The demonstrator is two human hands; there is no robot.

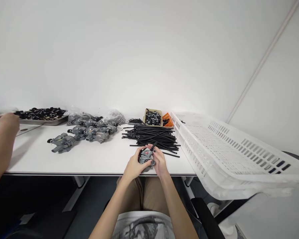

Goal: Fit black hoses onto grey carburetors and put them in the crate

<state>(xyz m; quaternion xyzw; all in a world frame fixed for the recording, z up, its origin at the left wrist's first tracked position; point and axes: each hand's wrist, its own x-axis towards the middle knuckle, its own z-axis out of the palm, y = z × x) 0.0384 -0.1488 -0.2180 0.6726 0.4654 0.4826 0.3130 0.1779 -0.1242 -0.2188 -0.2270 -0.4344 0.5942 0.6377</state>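
A grey metal carburetor (146, 154) is held just above the table's front edge. My left hand (134, 165) is closed around its left side, with the thumb across the front. My right hand (159, 161) is at its right side, fingers pinched on a black rubber hose (153, 146) that sticks up from the carburetor. Whether the hose is fitted onto the carburetor is hidden by the fingers. Right behind my hands lies a pile of black hoses (151, 135).
More carburetors (91, 129) stand at left, one nearer carburetor (62, 142) apart. Behind are a metal tray (57, 121) of black parts, a beige bin (161, 114) and an orange basket (169, 117). A large white crate (201, 159) flanks the right. A co-worker's hand (8, 122) is at far left.
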